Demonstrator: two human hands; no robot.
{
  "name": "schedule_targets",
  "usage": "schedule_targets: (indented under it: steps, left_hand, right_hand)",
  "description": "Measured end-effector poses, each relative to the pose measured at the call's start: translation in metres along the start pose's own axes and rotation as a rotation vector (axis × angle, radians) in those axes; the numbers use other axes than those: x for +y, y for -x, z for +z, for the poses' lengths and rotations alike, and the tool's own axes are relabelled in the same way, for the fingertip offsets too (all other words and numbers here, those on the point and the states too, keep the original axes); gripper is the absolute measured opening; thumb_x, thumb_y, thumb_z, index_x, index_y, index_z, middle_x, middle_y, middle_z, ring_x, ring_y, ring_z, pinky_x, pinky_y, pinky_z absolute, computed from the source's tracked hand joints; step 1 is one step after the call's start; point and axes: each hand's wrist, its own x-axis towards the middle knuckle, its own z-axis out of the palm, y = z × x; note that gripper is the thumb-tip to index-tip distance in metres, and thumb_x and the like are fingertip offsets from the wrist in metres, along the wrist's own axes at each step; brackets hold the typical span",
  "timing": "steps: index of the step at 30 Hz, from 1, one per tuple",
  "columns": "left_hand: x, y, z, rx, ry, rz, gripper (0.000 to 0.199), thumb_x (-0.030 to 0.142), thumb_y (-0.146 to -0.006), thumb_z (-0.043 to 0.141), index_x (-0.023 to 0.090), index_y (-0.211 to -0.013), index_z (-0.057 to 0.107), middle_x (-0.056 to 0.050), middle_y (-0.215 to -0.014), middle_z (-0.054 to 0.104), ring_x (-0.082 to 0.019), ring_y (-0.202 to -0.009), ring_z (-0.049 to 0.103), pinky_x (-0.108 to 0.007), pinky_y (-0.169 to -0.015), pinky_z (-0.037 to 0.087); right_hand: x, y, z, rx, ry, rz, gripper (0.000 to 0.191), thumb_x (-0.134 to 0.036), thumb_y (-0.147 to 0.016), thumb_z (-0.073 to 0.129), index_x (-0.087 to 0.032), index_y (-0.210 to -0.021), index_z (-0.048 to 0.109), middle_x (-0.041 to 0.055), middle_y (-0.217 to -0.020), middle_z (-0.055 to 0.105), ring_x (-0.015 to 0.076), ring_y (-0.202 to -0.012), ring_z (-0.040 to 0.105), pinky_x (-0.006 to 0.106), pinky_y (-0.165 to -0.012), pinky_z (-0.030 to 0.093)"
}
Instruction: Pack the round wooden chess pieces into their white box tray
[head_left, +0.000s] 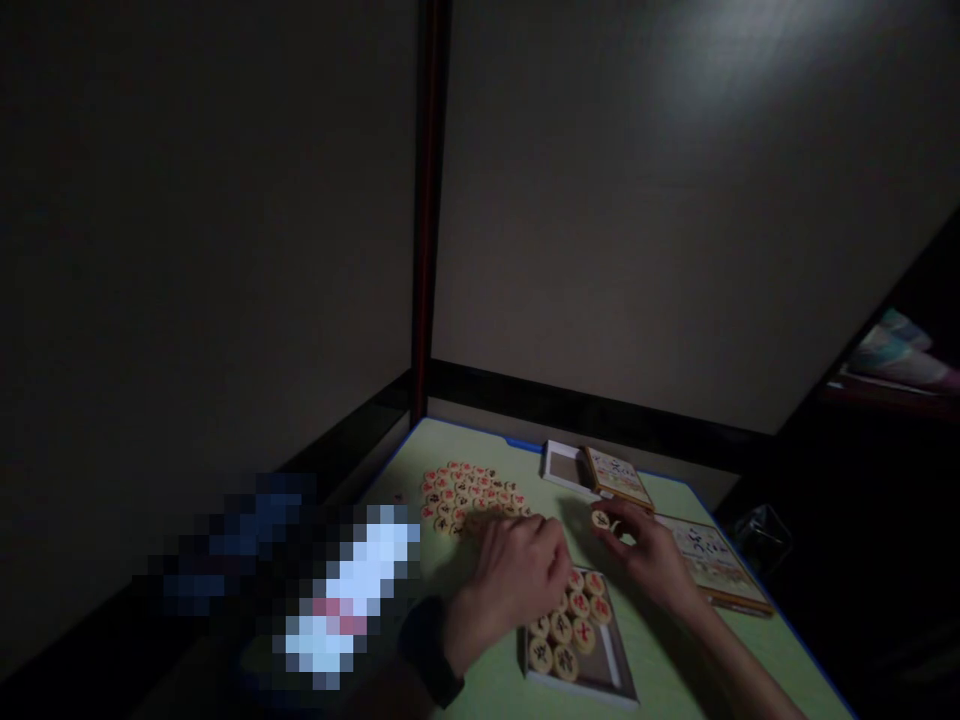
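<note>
Between the thumb and fingers of my right hand [646, 548] is a round wooden Chinese chess piece [601, 520] with a dark character, held above the table. My left hand [521, 565], with a dark band at the wrist, is over the far left edge of an open box tray [616, 655]. Its fingers are curled in, and whatever they hold is hidden. Inside the tray lie several larger pieces [561, 627] with red or black characters. Beyond my left hand, a cluster of smaller Chinese chess pieces [469, 490] lies flat on the table.
The green table [480, 690] has a blue edge and stands in a wall corner. At the back is a small open box [562, 465] with its printed lid [619, 477]. A larger printed lid [709, 560] lies on the right. A blurred bright patch [352, 590] covers the left.
</note>
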Motion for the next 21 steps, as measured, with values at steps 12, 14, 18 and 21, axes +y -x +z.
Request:
schedule_targets:
  steps: [12, 14, 18, 21]
  left_hand:
    - [-0.138, -0.022, -0.076, -0.473, -0.361, -0.313, 0.029, 0.019, -0.089, 0.042, 0.011, -0.094, 0.069, -0.017, -0.095, 0.070, -0.028, -0.088, 0.067, -0.035, -0.074, 0.050]
    - [-0.143, -0.021, -0.084, -0.554, -0.315, -0.345, 0.027, 0.020, -0.087, 0.046, 0.010, -0.085, 0.070, -0.015, -0.085, 0.071, -0.026, -0.079, 0.067, -0.033, -0.070, 0.049]
    - [-0.144, -0.019, -0.087, -0.601, -0.278, -0.390, 0.022, 0.025, -0.082, 0.055, 0.011, -0.075, 0.070, -0.010, -0.074, 0.068, -0.023, -0.069, 0.065, -0.029, -0.063, 0.047]
    - [-0.147, -0.019, -0.080, -0.592, -0.261, -0.415, 0.014, 0.021, -0.075, 0.061, 0.009, -0.075, 0.068, -0.007, -0.073, 0.068, -0.023, -0.071, 0.065, -0.027, -0.062, 0.047]
  right_hand:
    - [0.003, 0.008, 0.012, -0.032, 0.002, -0.099, 0.035, -0.017, -0.083, 0.054, -0.019, -0.116, 0.066, 0.0100, -0.106, 0.072, 0.0210, -0.087, 0.067, 0.035, -0.082, 0.054]
    - [0.005, 0.007, 0.013, -0.090, 0.046, -0.069, 0.034, -0.018, -0.084, 0.055, -0.016, -0.115, 0.068, 0.0116, -0.101, 0.073, 0.0224, -0.088, 0.068, 0.036, -0.083, 0.053]
    - [0.009, 0.006, 0.016, -0.183, 0.095, -0.041, 0.031, -0.020, -0.086, 0.054, -0.015, -0.111, 0.071, 0.0143, -0.103, 0.074, 0.0251, -0.095, 0.068, 0.037, -0.088, 0.052]
    - [0.015, 0.005, 0.017, -0.185, 0.076, -0.060, 0.030, -0.019, -0.086, 0.053, -0.014, -0.109, 0.072, 0.0153, -0.108, 0.073, 0.0261, -0.100, 0.067, 0.037, -0.090, 0.050]
